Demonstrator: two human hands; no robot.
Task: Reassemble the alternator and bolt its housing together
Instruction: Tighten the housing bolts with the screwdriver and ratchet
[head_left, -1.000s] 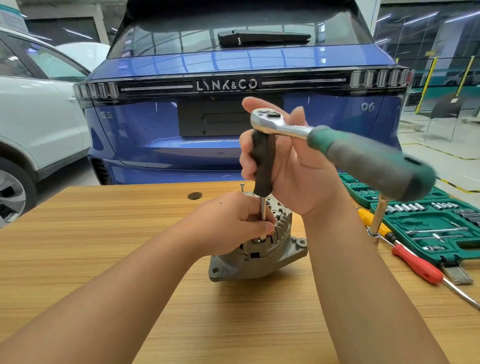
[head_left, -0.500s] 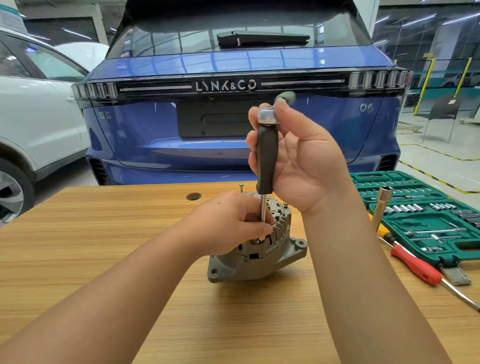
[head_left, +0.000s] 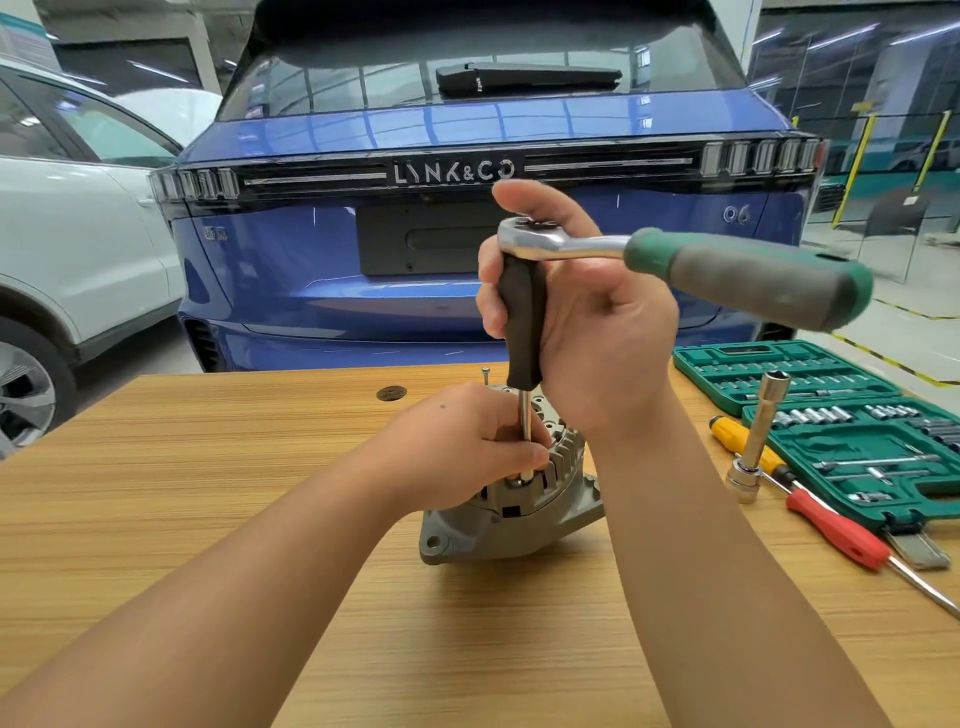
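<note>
From the head view, the alternator (head_left: 511, 512) stands on the wooden desk (head_left: 208, 519) just in front of the person, its two housing halves already seated together with the finned end up, so the reassembly looks mostly done and the bolting is under way. One long bolt (head_left: 485, 375) sticks up at the far edge of the housing and seems not yet driven home; how many others are tight cannot be told, since the hands cover much of the top. The left hand (head_left: 467, 447) comes in low from the left, its fingers curled round the thin steel shaft (head_left: 525, 431) just above the housing, pinching it to keep the tip on the fastener. The right hand (head_left: 587, 332) is raised above it, wrist bent, fingers wrapped round the black grip of the upright driver (head_left: 521, 322), with the thumb up beside the head of the ratchet (head_left: 540, 240) fitted on top. The ratchet's green and grey handle (head_left: 753, 278) juts out to the right, free of either hand, and is somewhat blurred. My judgement is that this bolt is being run down and the standing one is left. To the right on the desk lie an open green socket case (head_left: 857, 431), a socket extension (head_left: 761, 436) leaning upright, and yellow and red screwdrivers (head_left: 826, 525). A blue car (head_left: 467, 130) stands behind the desk.
</note>
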